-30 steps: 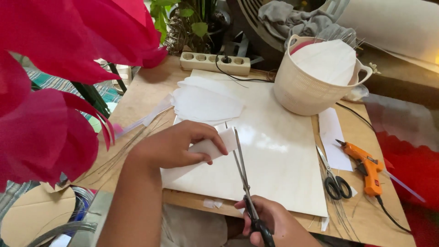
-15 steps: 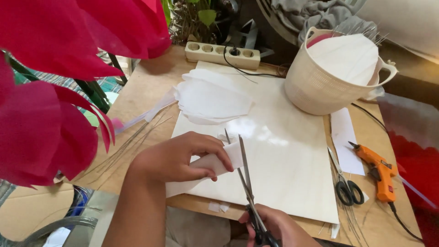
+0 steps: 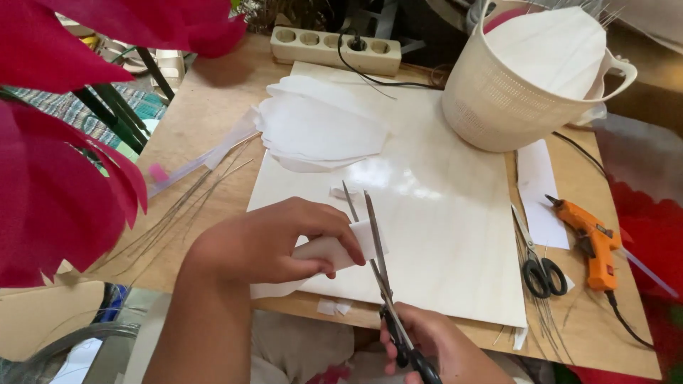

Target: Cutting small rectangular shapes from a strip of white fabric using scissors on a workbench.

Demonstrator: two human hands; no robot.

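Note:
My left hand (image 3: 274, 242) pinches a folded piece of white material (image 3: 334, 249) over the near edge of a pale board (image 3: 441, 235). My right hand (image 3: 441, 352), low at the frame's bottom edge, grips black-handled scissors (image 3: 377, 263). Their blades are slightly apart and point away from me, with the white piece's edge between them. A small white offcut (image 3: 343, 190) lies just beyond the blade tips.
A stack of white petal-shaped cutouts (image 3: 320, 131) lies on the board's far left. A cream basket (image 3: 512, 99) holding more white sheets stands far right. Second scissors (image 3: 537, 267), an orange glue gun (image 3: 590, 238), thin wires (image 3: 178, 210), a power strip (image 3: 334, 48) and big red petals (image 3: 57, 178) surround it.
The view has drawn closer and tilted down. The scissors have advanced into the white piece held by my left hand, which stays in place.

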